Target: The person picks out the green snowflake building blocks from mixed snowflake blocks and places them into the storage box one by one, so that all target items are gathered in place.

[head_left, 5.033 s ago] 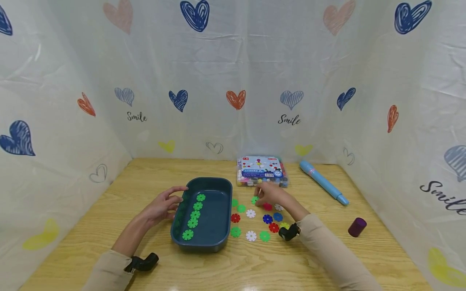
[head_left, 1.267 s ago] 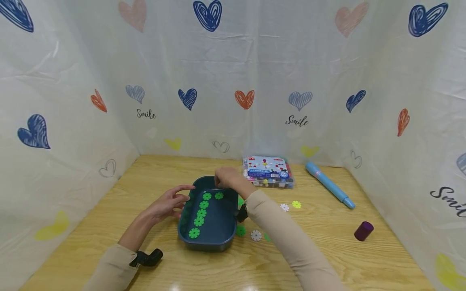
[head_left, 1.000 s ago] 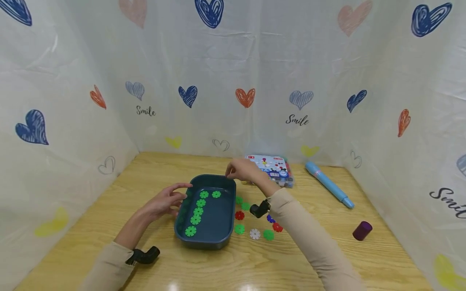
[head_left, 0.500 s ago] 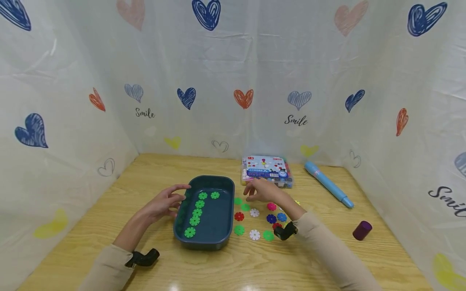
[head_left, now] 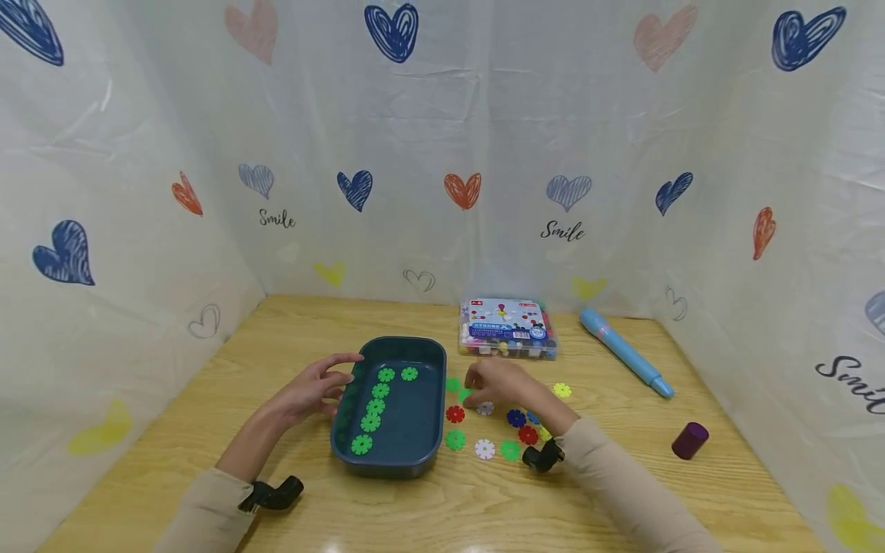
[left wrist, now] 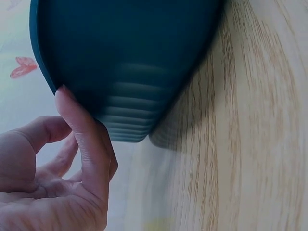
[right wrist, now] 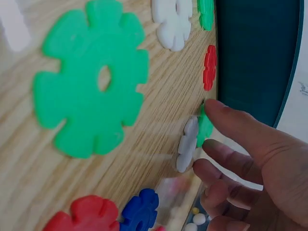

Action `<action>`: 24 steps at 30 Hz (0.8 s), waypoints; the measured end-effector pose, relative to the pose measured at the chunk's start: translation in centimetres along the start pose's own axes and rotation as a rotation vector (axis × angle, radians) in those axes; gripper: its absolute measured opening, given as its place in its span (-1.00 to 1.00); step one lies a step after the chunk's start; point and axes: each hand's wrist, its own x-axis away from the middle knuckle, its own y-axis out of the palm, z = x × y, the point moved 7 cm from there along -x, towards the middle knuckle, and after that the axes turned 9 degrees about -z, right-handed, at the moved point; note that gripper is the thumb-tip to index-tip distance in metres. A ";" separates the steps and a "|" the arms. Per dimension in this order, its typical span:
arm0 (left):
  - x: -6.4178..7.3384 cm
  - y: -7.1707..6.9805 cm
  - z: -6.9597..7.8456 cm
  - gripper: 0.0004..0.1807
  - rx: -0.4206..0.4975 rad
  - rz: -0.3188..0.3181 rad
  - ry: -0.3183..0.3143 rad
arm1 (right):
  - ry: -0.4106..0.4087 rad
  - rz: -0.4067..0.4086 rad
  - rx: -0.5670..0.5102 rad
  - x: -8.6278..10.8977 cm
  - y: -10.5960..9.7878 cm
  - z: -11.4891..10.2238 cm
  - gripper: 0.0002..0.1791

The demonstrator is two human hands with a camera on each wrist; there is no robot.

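Note:
My left hand [head_left: 307,395] rests at the left rim of a dark blue-green tray [head_left: 411,430], a fingertip touching the rim in the left wrist view. Green snowflake discs [head_left: 370,423] form a column along the tray's left side, and a single green one [head_left: 409,374] lies beside its far end. Right of the tray, my right hand [head_left: 501,382] reaches down over a green snowflake disc [right wrist: 205,126]. Thumb and index fingertips stand spread at opposite edges of that disc. A white disc [right wrist: 187,144] lies close beside it.
Loose discs in red [head_left: 455,415], dark blue [head_left: 516,418], white [head_left: 485,448], yellow [head_left: 562,390] and green [head_left: 511,450] lie on the wooden table. Behind them is a clear box of small parts [head_left: 508,330]. A light-blue tube [head_left: 625,352] and purple cylinder [head_left: 690,440] lie farther right.
The right hand has brought a green disc from the table into the tray's far end. It has since moved back right and lowered to another green disc. The left hand has stayed at the rim.

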 end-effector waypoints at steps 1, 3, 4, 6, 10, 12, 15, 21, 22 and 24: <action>0.0 -0.1 -0.1 -0.43 0.002 0.005 -0.005 | 0.009 -0.004 0.007 -0.1 0.0 0.0 -0.70; -0.1 -0.1 -0.4 -0.44 0.003 0.004 -0.007 | 0.027 -0.013 0.001 -0.2 0.1 0.0 -0.71; -0.1 -0.1 -0.5 -0.45 0.008 0.007 -0.009 | 0.033 -0.017 -0.008 -0.2 0.2 0.0 -0.72; -0.1 -0.1 -0.6 -0.45 0.018 0.008 -0.010 | 0.039 -0.023 -0.035 -0.3 0.2 0.1 -0.73; 0.0 0.0 -0.6 -0.44 0.019 -0.001 -0.002 | 0.027 -0.013 -0.088 -0.4 0.3 0.3 -0.71; 0.1 0.0 -0.4 -0.43 0.014 -0.004 0.001 | 0.020 0.000 -0.108 -0.3 0.2 0.4 -0.70; 0.2 0.0 -0.3 -0.42 0.011 -0.002 0.000 | 0.003 0.017 -0.127 -0.1 0.0 0.4 -0.72; 0.2 0.1 -0.2 -0.42 0.005 -0.008 0.000 | -0.114 0.010 -0.181 0.5 -0.7 0.0 -0.82; 0.2 0.1 -0.2 -0.42 0.005 -0.010 0.000 | -0.133 0.012 -0.179 0.6 -1.0 -0.1 -0.82; 0.2 0.1 -0.1 -0.42 0.008 -0.012 0.003 | -0.159 0.032 -0.159 0.7 -1.6 -0.2 -0.81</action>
